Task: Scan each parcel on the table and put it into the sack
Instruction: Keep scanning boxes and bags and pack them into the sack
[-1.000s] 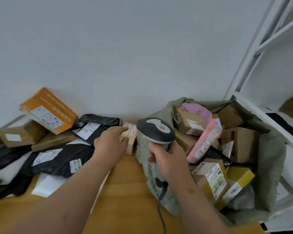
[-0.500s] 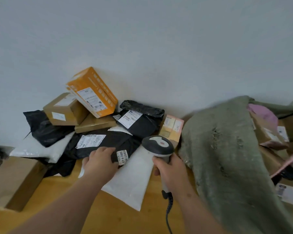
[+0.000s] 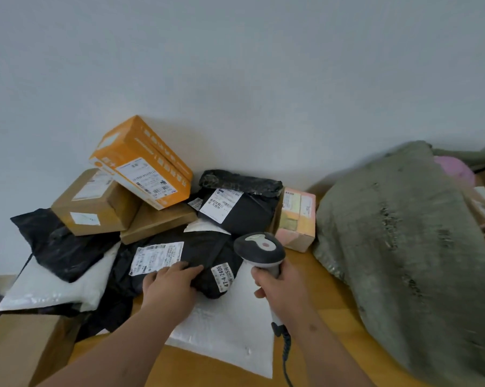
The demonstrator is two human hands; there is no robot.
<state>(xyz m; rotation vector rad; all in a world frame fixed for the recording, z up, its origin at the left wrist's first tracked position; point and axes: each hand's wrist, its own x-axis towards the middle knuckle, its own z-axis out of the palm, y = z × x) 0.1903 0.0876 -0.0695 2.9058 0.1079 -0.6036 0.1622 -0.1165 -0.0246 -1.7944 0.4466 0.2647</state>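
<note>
On a wooden bench [image 3: 313, 277] against a plain pale wall [image 3: 235, 65], the left hand [image 3: 170, 289] lies flat with straight fingers on a black parcel [image 3: 205, 255], the right hand [image 3: 281, 289] grips the scanner [image 3: 259, 251], and the grey-green sack [image 3: 403, 241] beside them is cut off at the right edge.

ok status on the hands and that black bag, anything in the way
Left hand flat on black bag, no grip. Right hand holds scanner, aimed at the pile. Bag overlaps white mailer. Sack at right.
</note>
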